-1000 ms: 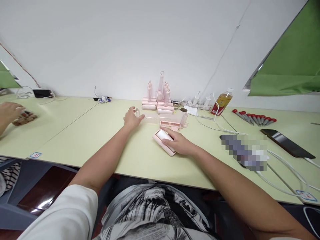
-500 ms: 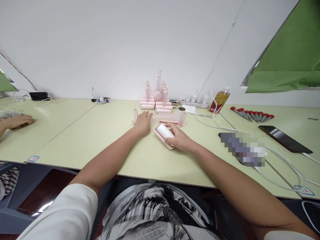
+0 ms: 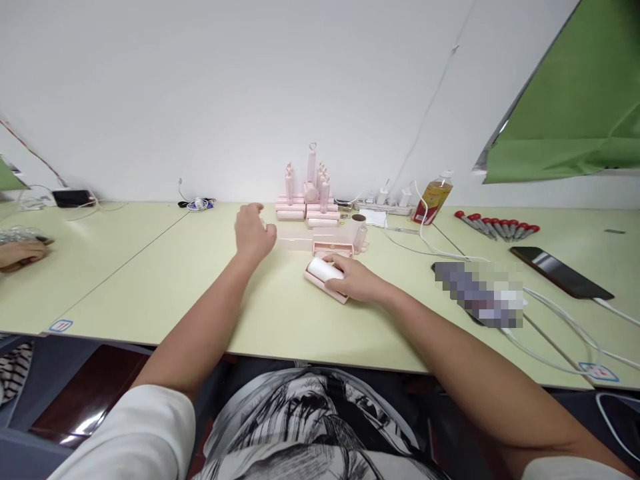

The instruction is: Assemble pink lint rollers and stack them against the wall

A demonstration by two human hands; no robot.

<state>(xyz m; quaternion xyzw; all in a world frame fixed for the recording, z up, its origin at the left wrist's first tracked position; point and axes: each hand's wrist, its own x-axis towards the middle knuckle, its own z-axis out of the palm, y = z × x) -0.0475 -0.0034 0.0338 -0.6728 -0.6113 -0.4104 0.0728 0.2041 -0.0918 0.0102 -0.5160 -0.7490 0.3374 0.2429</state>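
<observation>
My right hand (image 3: 356, 279) is closed on a white roll (image 3: 324, 270) that sits in a pink case (image 3: 330, 293) on the table. My left hand (image 3: 254, 233) is raised with bent fingers, left of the other pink parts; what its fingers hold, if anything, is hidden. Behind my right hand lies an open pink case (image 3: 333, 249), with clear covers (image 3: 295, 240) beside it. A pink handle piece (image 3: 360, 237) stands to its right. Farther back, pink cases with rolls (image 3: 291, 215) are stacked, with upright pink handles (image 3: 312, 163) on top.
A drink bottle (image 3: 433, 199), a power strip (image 3: 387, 207), a cardboard tube (image 3: 359, 219) and white cables are at the back right. Red-capped markers (image 3: 497, 227) and a phone (image 3: 560, 272) lie farther right. Another person's hand (image 3: 24, 255) rests at the far left.
My left hand has moved left and lifted away from the clear covers, and the handle piece beside it no longer shows. My right hand has tilted the pink case flatter with the roll.
</observation>
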